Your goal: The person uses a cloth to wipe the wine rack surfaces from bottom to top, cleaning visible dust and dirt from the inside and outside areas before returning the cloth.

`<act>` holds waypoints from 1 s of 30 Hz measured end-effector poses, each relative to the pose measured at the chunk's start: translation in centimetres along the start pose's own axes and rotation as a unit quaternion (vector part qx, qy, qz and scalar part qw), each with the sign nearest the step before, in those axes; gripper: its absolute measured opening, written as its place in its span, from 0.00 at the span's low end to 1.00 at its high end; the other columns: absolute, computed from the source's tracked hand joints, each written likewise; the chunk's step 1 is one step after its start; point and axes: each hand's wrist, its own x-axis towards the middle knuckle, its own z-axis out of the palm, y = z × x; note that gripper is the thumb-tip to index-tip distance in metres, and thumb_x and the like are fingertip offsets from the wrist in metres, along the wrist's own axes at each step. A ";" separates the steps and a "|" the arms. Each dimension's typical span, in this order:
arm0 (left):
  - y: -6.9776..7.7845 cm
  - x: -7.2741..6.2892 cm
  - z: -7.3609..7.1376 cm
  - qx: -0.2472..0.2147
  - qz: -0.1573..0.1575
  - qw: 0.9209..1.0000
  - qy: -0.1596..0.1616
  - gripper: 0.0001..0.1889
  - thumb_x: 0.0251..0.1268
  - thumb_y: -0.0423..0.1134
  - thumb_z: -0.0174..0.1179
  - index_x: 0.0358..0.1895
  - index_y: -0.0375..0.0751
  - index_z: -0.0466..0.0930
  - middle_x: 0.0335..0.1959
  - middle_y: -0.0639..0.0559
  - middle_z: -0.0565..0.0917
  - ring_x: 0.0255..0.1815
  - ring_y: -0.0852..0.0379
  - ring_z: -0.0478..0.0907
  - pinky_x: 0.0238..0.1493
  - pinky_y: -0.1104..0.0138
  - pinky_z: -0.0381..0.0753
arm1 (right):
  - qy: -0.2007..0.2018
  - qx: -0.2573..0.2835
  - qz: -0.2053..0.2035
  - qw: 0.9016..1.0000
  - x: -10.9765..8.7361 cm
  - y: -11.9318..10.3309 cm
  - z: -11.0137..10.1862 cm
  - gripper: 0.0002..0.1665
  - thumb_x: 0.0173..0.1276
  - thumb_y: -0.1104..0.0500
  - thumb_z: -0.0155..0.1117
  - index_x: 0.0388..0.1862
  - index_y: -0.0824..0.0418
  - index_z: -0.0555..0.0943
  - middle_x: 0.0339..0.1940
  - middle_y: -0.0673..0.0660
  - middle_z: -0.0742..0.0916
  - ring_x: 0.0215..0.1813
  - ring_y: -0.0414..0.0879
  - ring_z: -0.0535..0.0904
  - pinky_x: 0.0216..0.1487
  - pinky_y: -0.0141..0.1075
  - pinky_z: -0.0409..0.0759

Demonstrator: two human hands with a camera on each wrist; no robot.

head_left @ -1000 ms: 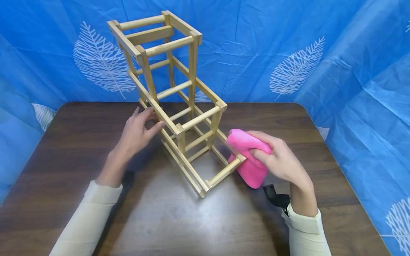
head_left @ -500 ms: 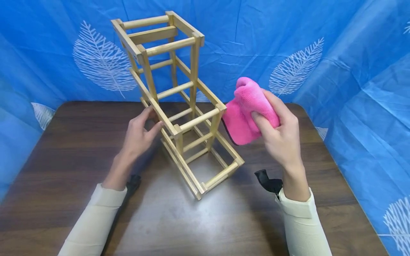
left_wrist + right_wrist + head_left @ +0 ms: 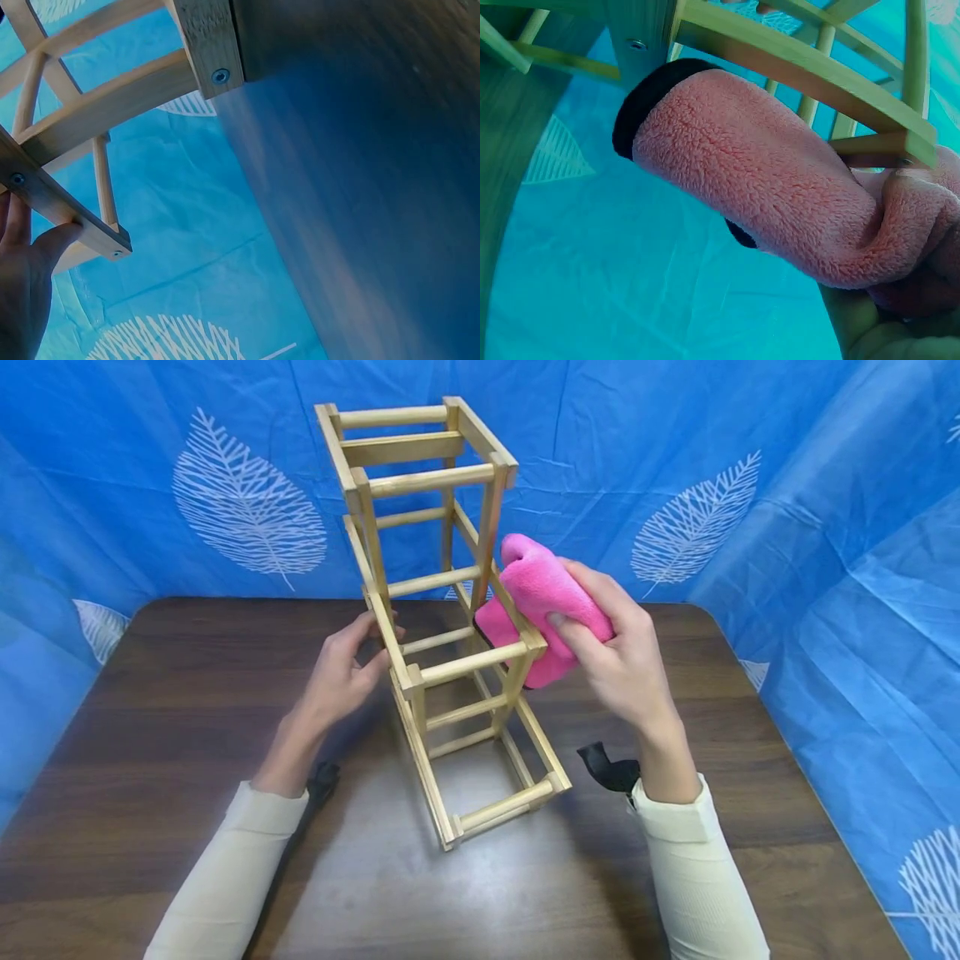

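At the wooden rack (image 3: pixel 474 663), left hand (image 3: pixel 345 667) pinches a rail (image 3: pixel 64 199), right hand (image 3: pixel 626 647) grips pink cloth (image 3: pixel 551 597); rack likely light, stiff, best held there.

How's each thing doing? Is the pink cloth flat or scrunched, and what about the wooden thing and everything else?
Stepped wooden rack, put together, held
Pink fleece cloth, scrunched, against the rack
Left grip, holding the rack
Right grip, holding the cloth
Blue curtain, hanging, wrinkled
Wood-grain table, partly shiny

A dark brown table (image 3: pixel 187 727) (glare whitening its near part) bears a pale, stepped wooden rack (image 3: pixel 472 664).
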 end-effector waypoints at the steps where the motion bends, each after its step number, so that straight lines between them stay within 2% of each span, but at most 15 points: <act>1: 0.0 0.0 0.1 0.001 0.000 1.000 -0.001 0.22 0.57 0.17 0.61 0.56 0.29 0.77 0.43 0.41 0.85 0.48 0.47 0.80 0.52 0.56 0.75 | -0.003 0.001 -0.002 1.000 0.1 0.0 0.1 0.28 0.64 0.73 0.65 0.63 0.62 0.78 0.57 0.57 0.83 0.53 0.49 0.76 0.48 0.36 0.76; 3: 0.1 0.0 0.1 0.007 0.007 1.000 0.002 0.22 0.57 0.17 0.61 0.57 0.28 0.77 0.45 0.40 0.85 0.51 0.46 0.79 0.54 0.52 0.75 | -0.014 0.001 0.000 1.000 0.4 0.1 0.2 0.28 0.64 0.72 0.65 0.65 0.62 0.77 0.57 0.57 0.82 0.54 0.49 0.76 0.47 0.37 0.76; 6: 0.2 -0.1 0.2 0.048 0.018 0.998 0.024 0.22 0.58 0.20 0.64 0.58 0.29 0.77 0.48 0.38 0.83 0.54 0.44 0.78 0.59 0.50 0.73 | -0.032 -0.001 0.011 0.999 0.7 0.2 0.3 0.29 0.65 0.73 0.64 0.65 0.61 0.77 0.57 0.55 0.82 0.54 0.48 0.75 0.47 0.37 0.76; 10: 0.8 -0.3 0.5 0.104 0.008 0.993 0.053 0.23 0.60 0.26 0.67 0.60 0.30 0.78 0.54 0.34 0.80 0.55 0.40 0.77 0.61 0.50 0.72 | -0.060 0.000 0.030 0.998 0.7 0.0 0.1 0.28 0.65 0.73 0.63 0.65 0.61 0.78 0.58 0.54 0.82 0.54 0.47 0.75 0.48 0.37 0.76; 14: 1.1 -0.4 0.8 0.101 -0.004 0.993 0.067 0.22 0.60 0.27 0.67 0.58 0.29 0.78 0.56 0.33 0.78 0.51 0.39 0.78 0.56 0.49 0.75 | -0.087 0.001 0.054 0.995 0.5 -0.5 -0.3 0.28 0.65 0.71 0.63 0.64 0.58 0.79 0.58 0.52 0.81 0.55 0.46 0.75 0.49 0.38 0.77; 18: 1.1 -0.5 0.9 0.087 -0.002 0.993 0.076 0.20 0.59 0.23 0.65 0.56 0.28 0.79 0.54 0.34 0.79 0.48 0.42 0.79 0.53 0.53 0.77 | -0.112 0.003 0.065 0.992 0.0 -1.0 -1.1 0.29 0.64 0.71 0.62 0.64 0.57 0.79 0.58 0.50 0.81 0.57 0.47 0.74 0.49 0.38 0.78; 24: 1.3 -0.4 0.8 0.069 -0.016 0.995 0.067 0.18 0.59 0.21 0.64 0.54 0.29 0.80 0.47 0.37 0.85 0.50 0.43 0.82 0.56 0.55 0.79 | -0.148 -0.010 0.024 0.989 -0.9 -1.9 -2.1 0.30 0.60 0.72 0.59 0.63 0.60 0.80 0.61 0.52 0.80 0.61 0.48 0.74 0.51 0.37 0.76; 30: 1.4 -0.5 0.7 0.079 -0.032 0.994 0.064 0.19 0.59 0.23 0.64 0.55 0.32 0.80 0.46 0.38 0.86 0.49 0.42 0.83 0.55 0.52 0.78 | -0.164 -0.080 -0.014 0.983 -2.0 -3.1 -2.6 0.30 0.57 0.71 0.58 0.61 0.60 0.81 0.63 0.54 0.79 0.60 0.49 0.75 0.44 0.32 0.77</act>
